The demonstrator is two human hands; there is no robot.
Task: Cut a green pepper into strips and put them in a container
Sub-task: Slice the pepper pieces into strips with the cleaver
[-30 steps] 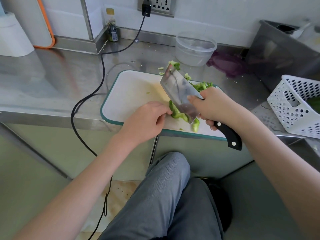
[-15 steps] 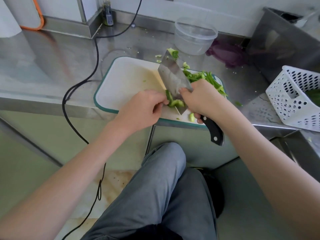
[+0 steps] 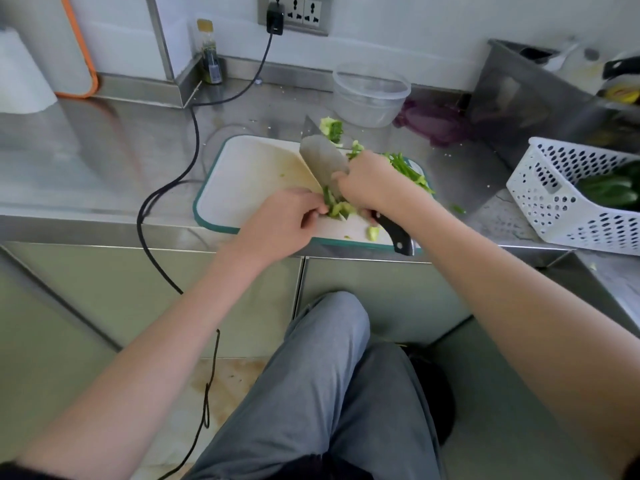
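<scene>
Green pepper piece on white cutting board, pinched by curled fingers of left hand. Cleaver, blade edge down on the pepper, gripped by right hand. Cut strips piled at board's far right; clear plastic container beyond on steel counter.
</scene>
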